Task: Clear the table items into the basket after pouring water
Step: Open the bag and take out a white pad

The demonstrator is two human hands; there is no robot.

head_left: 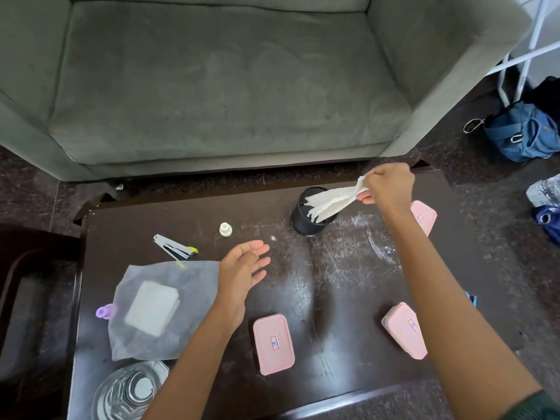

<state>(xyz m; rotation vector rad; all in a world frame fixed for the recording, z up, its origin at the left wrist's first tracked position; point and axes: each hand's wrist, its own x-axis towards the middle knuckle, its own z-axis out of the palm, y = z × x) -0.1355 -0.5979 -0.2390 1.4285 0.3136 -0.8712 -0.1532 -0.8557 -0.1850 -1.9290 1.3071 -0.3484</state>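
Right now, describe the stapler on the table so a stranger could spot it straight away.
On the dark table in front of the grey sofa, look at the far left part, just beyond the translucent bag. The stapler lies there, left of the small white cap; alone among them it is silver and black with a yellow-green tip, hinged open.
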